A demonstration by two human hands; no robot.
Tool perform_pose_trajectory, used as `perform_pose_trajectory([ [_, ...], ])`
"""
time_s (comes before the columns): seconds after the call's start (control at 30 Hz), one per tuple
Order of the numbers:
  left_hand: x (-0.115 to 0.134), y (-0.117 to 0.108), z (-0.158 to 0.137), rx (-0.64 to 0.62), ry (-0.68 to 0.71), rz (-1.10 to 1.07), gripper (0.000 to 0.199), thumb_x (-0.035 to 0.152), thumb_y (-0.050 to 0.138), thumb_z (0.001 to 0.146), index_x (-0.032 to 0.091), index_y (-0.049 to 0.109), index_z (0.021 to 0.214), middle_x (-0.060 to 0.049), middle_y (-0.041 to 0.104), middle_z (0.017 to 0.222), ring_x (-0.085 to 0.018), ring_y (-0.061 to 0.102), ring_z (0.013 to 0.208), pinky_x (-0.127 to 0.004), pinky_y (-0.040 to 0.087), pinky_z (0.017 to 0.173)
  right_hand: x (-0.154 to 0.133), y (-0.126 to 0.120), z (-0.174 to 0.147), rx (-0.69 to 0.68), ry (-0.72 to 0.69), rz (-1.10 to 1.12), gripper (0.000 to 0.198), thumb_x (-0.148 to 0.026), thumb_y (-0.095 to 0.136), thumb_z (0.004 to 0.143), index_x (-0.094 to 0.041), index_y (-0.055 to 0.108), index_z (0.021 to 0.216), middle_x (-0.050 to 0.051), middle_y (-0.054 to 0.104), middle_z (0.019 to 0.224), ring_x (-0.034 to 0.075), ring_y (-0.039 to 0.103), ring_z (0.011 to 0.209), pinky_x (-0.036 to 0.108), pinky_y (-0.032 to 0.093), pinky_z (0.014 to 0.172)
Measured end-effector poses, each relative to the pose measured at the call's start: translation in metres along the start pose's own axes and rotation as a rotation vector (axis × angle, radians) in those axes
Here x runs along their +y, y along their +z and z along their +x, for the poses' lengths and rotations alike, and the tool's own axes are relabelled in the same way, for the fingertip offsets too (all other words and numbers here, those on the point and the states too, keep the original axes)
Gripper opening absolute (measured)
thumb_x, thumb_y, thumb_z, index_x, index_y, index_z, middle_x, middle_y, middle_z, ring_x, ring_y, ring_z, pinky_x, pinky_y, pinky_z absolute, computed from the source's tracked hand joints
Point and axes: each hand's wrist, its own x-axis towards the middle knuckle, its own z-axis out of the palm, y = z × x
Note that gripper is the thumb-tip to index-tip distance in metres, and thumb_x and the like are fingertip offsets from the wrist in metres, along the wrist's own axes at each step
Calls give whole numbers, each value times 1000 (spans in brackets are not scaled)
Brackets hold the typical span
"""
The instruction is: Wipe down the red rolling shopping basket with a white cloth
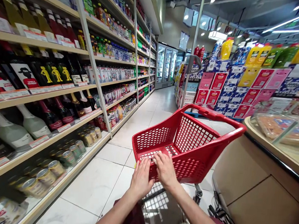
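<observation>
A red plastic shopping cart [194,164] stands in front of me, turned at an angle, with its handle [220,117] at the far right. No goods show in the part of its basket that I can see. My left hand [140,178] lies over the near end's rim, fingers bent over the top edge and thumb on the outside. Close beside it, my right hand [164,169] grips the same rim, its fingertips reaching inside the basket. Both hands partly cover that rim. Below the basket, a caster wheel [197,194] touches the floor.
Shelves [95,84] with bottles and cans run along the left. A counter [257,177] holding packaged food stands close on the right, with black cables [219,209] at its base. Stacked drink boxes [225,90] and a metal pole [191,60] rise beyond the cart. Glass-door coolers [165,65] stand farther back.
</observation>
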Motion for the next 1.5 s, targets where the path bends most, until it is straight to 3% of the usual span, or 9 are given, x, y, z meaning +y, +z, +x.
perform_pose_trajectory([
  [0.2,8,3,-1,-66,28,18,63,30,48,71,12,31,129,-11,28,140,-25,15,131,-51,14,106,42,-16,-12,129,153,2,42,-12,33,80,-19,44,120,11,53,113,23,46,107,52,26,95],
  [0.4,31,10,6,-117,211,5,67,33,46,71,14,26,133,-9,30,140,-24,18,131,-50,11,106,23,-19,-35,35,-44,75,39,-11,36,79,-20,48,116,8,55,110,20,47,106,48,25,99],
  [0.57,18,3,35,-101,116,77,60,26,43,73,12,32,130,-12,31,139,-24,18,131,-52,8,106,65,-33,-47,83,168,32,39,-13,34,81,-19,44,118,10,53,111,21,48,104,51,28,95],
  [0.67,26,5,44,-108,174,47,57,28,44,74,12,35,128,-11,36,136,-23,20,130,-49,10,106,73,-34,-52,116,268,-20,39,-13,34,80,-19,45,116,11,53,111,23,47,104,52,32,92],
  [0.87,48,12,49,-107,203,-12,60,35,46,74,14,34,129,-12,41,133,-26,26,128,-49,11,106,59,-43,-79,95,191,-52,39,-10,34,81,-22,48,116,9,55,110,22,46,108,47,32,95],
  [1.0,34,15,57,-116,157,18,62,22,44,73,11,28,132,-11,26,141,-23,14,132,-47,10,107,78,-54,-93,142,295,-78,38,-16,33,83,-21,47,118,10,54,114,23,48,107,50,33,93],
  [1.3,59,32,47,-114,257,-99,71,14,49,64,11,25,131,-12,9,145,-22,2,133,-41,16,107,42,-2,-49,197,245,73,38,-10,34,81,-18,51,115,12,56,115,20,48,110,45,38,93],
  [1.43,59,25,46,-140,265,-132,66,11,47,64,12,30,128,-12,11,145,-21,4,133,-41,17,107,66,-30,-61,167,278,171,27,-15,40,80,-19,59,98,10,58,112,20,51,106,40,43,88],
  [1.5,60,23,45,-146,248,-152,65,11,47,64,11,32,126,-12,11,145,-22,4,133,-41,17,107,78,-53,-67,226,416,212,23,-19,43,78,-19,60,94,10,60,108,20,54,101,37,44,86],
])
